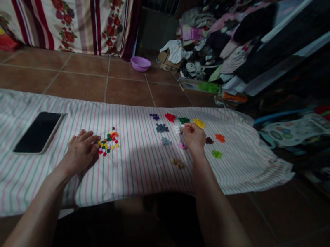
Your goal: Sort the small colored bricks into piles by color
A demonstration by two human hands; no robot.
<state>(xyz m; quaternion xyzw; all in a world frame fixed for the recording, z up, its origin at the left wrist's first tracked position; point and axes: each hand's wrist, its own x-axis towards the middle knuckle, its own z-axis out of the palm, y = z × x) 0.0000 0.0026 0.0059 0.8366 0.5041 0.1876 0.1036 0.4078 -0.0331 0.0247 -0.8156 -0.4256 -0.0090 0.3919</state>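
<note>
My left hand (82, 151) lies on the striped cloth with its fingers stretched out, the tips touching the edge of a mixed heap of small coloured pieces (109, 144). My right hand (194, 136) is pinched together just beside a small pile of white pieces (178, 129); whatever its fingertips hold is too small to make out. Around it lie single-colour piles: red (170, 117), dark green (184, 120), yellow (199, 123), dark grey (162, 127), light grey (166, 141) and pink (182, 145). A brown pile (209, 140) is partly hidden behind the right hand.
The striped cloth (139, 161) covers a long low surface. A phone (38, 133) rests on it at left. More piles, purple (154, 117), tan (178, 163), orange (220, 138) and lime (217, 154), lie there. Beyond are a purple basin (141, 64) and heaped clothes (216, 36).
</note>
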